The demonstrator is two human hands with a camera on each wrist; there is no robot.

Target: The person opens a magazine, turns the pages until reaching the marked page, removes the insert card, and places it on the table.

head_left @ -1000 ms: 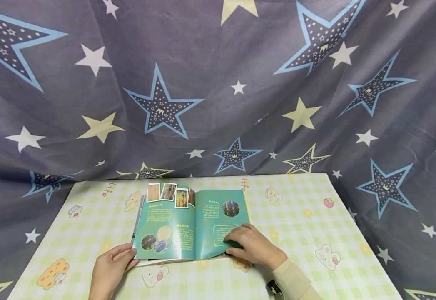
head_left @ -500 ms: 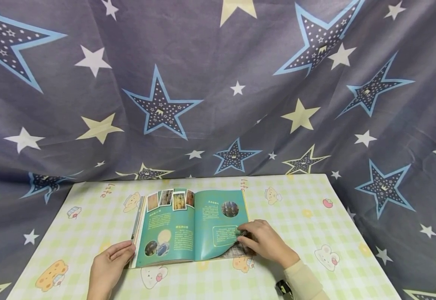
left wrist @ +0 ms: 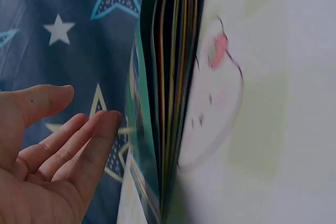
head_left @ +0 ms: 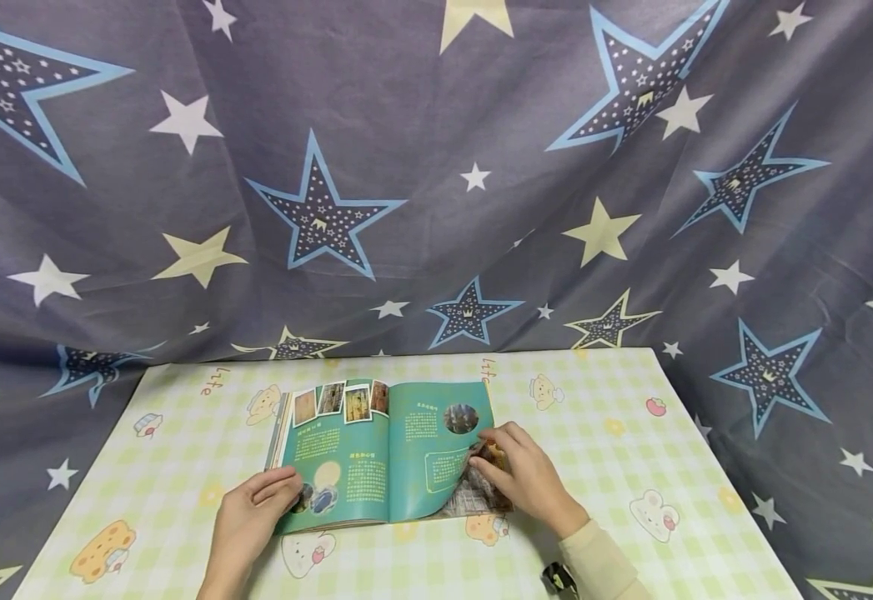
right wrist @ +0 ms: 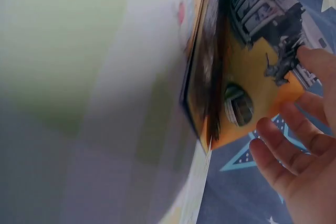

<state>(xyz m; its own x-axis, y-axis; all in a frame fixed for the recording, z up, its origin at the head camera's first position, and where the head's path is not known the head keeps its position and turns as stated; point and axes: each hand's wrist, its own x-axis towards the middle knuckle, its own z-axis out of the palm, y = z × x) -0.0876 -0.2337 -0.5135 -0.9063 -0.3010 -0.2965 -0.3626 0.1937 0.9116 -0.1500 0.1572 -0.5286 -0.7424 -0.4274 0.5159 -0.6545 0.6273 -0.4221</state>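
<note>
An open book with teal pages (head_left: 364, 475) lies on the table. My left hand (head_left: 252, 512) rests at the lower left of its left page, covering part of a round picture there. In the left wrist view the left hand's fingers (left wrist: 97, 145) are loosely extended beside the book's layered page edges (left wrist: 170, 77). My right hand (head_left: 526, 475) pinches the right page (head_left: 421, 433) by its outer edge, and the lower corner curls up. Under it shows a page with a greyish photo (head_left: 474, 493). In the right wrist view the page's yellow-and-photo underside (right wrist: 254, 85) faces the right thumb.
A pale green checked cloth with cartoon figures covers the table (head_left: 706, 500). Behind and at the sides hangs a dark curtain (head_left: 406, 100) with star prints. A dark watch (head_left: 559, 577) is on the right wrist.
My left hand has shifted right, from the book's left edge onto the left page. The right hand moved right and slightly up, curling the right page's corner further and exposing more of the photo beneath.
</note>
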